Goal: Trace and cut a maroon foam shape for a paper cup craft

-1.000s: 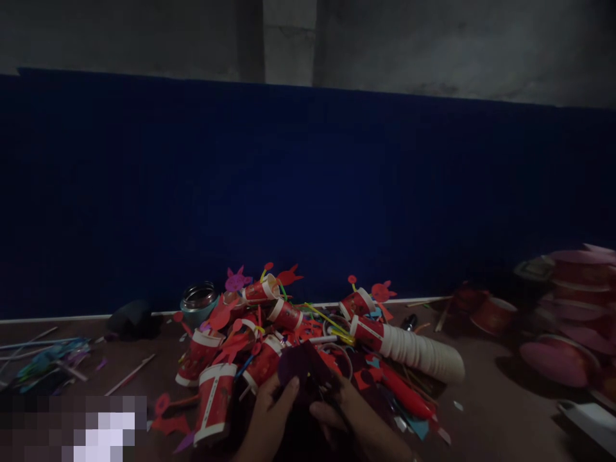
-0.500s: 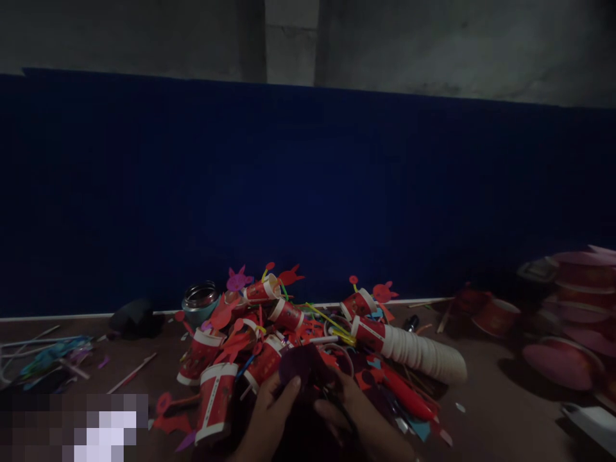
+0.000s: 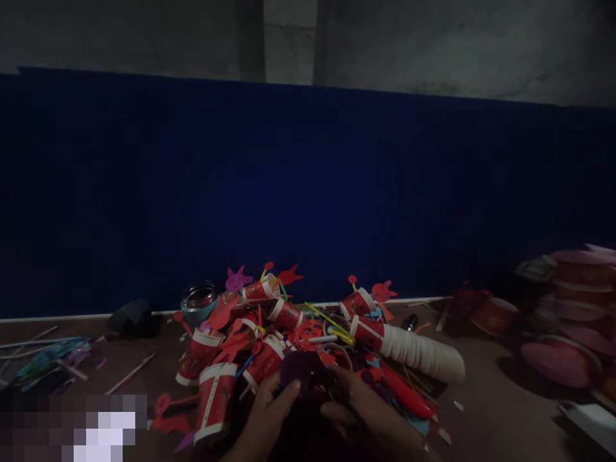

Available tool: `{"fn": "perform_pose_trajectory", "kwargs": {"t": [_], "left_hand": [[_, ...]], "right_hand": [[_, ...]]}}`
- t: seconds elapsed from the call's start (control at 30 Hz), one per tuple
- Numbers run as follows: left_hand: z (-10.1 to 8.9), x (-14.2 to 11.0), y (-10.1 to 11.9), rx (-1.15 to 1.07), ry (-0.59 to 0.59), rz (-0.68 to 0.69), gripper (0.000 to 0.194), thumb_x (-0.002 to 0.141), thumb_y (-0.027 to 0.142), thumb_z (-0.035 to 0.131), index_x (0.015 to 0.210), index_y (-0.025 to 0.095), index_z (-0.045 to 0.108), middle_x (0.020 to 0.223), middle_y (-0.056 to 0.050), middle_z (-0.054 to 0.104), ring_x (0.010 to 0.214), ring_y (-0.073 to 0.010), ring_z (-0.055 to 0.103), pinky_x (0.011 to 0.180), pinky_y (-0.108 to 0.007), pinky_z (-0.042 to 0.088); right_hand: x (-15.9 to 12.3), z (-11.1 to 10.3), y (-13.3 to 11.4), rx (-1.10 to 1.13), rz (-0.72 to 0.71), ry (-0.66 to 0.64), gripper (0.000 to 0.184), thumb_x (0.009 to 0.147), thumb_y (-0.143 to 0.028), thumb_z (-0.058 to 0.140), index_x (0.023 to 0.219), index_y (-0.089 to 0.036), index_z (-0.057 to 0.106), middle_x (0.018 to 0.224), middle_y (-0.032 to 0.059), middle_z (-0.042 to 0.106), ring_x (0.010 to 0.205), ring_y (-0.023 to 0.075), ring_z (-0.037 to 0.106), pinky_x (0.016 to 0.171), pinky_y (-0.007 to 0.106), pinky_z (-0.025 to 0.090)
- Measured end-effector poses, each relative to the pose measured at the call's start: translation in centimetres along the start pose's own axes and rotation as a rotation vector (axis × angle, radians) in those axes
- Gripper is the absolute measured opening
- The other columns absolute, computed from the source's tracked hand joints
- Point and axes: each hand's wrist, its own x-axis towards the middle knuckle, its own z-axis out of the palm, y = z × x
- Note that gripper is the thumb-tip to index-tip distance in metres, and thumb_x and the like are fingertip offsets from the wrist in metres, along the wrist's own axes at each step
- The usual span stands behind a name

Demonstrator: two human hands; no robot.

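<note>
At the bottom middle, my left hand (image 3: 269,417) pinches the edge of a dark purple paper piece (image 3: 301,371) with its thumb on top. My right hand (image 3: 368,414) is closed beside it on a dark tool I cannot make out, touching the same paper. Just beyond my hands lies a heap of red paper cups (image 3: 262,321) with red and pink cut-out shapes and coloured straws stuck on them. A lying stack of white cups (image 3: 423,356) ends in a red one, right of the heap.
A glass jar (image 3: 198,298) stands behind the heap by the blue wall panel (image 3: 308,192). Loose straws and scraps (image 3: 48,359) lie at the left. Pink and red bowls (image 3: 563,359) are stacked at the right. A dark object (image 3: 132,319) sits near the wall.
My right hand has slid a little right and down along the purple paper, which has sunk slightly. The left hand has barely moved.
</note>
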Motion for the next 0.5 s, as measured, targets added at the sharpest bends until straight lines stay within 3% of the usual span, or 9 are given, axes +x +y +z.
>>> {"fn": "perform_pose_trajectory", "kwargs": {"t": [0.27, 0.5], "left_hand": [[0.1, -0.3, 0.3, 0.029, -0.003, 0.029, 0.039, 0.057, 0.051, 0.072, 0.071, 0.015, 0.069, 0.055, 0.001, 0.056, 0.054, -0.0109, 0.046, 0.056, -0.023, 0.037], [0.2, -0.9, 1.6, 0.014, -0.04, -0.03, 0.041, 0.056, 0.05, 0.073, 0.079, 0.016, 0.07, 0.065, 0.0, 0.06, 0.06, -0.0123, 0.048, 0.057, -0.023, 0.037]], "right_hand": [[0.1, -0.2, 0.6, 0.02, 0.021, 0.015, 0.063, 0.06, -0.037, 0.075, 0.115, -0.021, 0.049, 0.064, -0.0054, 0.055, 0.039, 0.0041, 0.04, 0.038, 0.016, 0.031], [0.0, -0.9, 1.7, -0.01, 0.069, 0.093, 0.067, 0.059, -0.038, 0.074, 0.119, -0.022, 0.046, 0.066, -0.0047, 0.057, 0.039, 0.0054, 0.04, 0.039, 0.019, 0.031]]}}
